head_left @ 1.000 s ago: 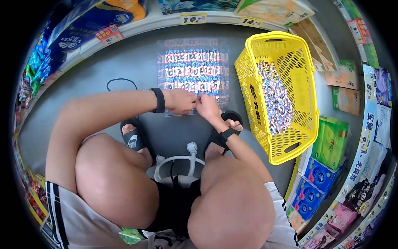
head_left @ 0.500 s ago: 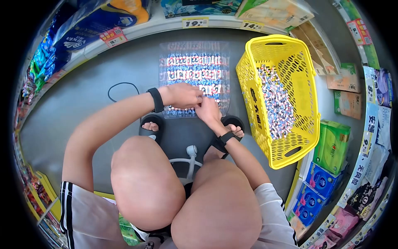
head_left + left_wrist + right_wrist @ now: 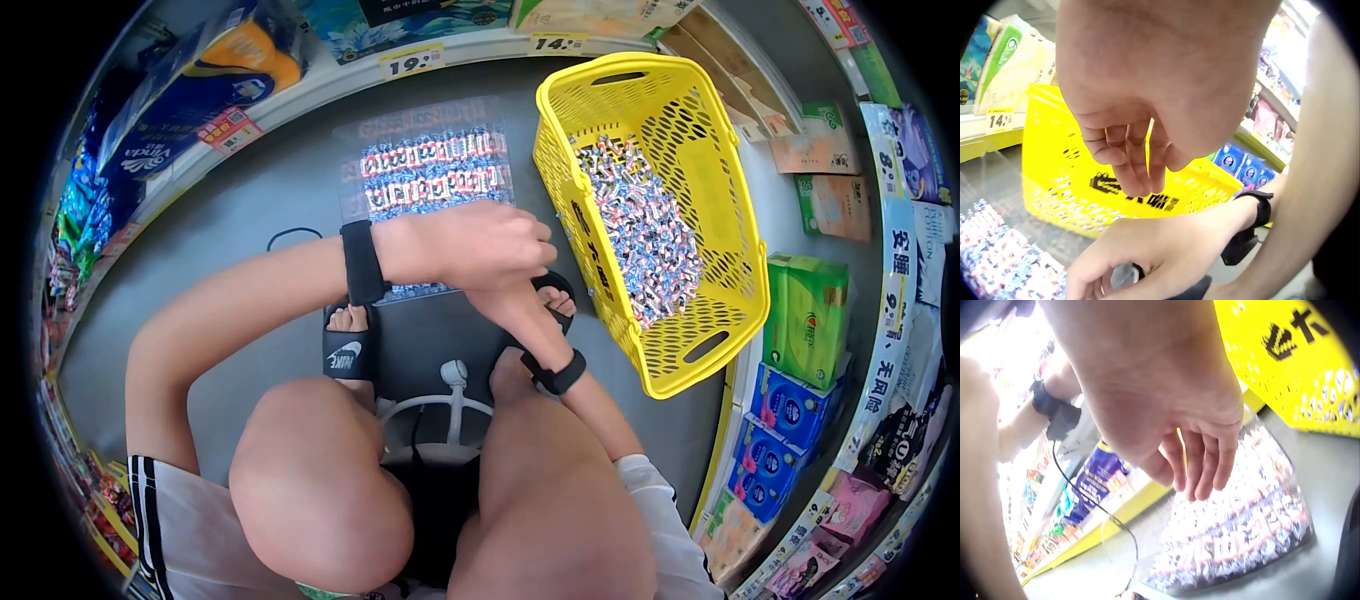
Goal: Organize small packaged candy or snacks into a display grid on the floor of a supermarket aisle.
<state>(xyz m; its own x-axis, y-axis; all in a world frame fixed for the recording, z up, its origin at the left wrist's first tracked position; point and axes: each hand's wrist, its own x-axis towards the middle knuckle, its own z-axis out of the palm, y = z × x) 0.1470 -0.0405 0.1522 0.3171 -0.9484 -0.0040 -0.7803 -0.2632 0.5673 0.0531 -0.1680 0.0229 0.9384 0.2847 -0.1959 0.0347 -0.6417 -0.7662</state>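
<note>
My left hand [image 3: 480, 242] crosses above my right hand [image 3: 510, 312], hiding part of it in the head view. The left fingers hang loosely bent in the left wrist view, with nothing seen between them, in front of the yellow basket [image 3: 1054, 150]. In the right wrist view my right hand [image 3: 1166, 406] has relaxed fingers [image 3: 1207, 465] over the clear plastic box [image 3: 1310, 528], and no object shows in them. Neat rows of wrapped candies [image 3: 430, 155] fill the box. Many loose wrapped candies [image 3: 640, 235] lie in the basket.
Shelves with tissue packs [image 3: 805, 320] curve along the right, and large packages [image 3: 190, 100] line the back left. A thin black cord loop [image 3: 295, 235] lies on the floor. My sandalled feet stand behind the box, beside a white stool leg [image 3: 455, 400].
Both hands were together over the candy rows, fingertips meeting. The left hand has since moved right and up over the right one, toward the basket. The head view has shifted.
</note>
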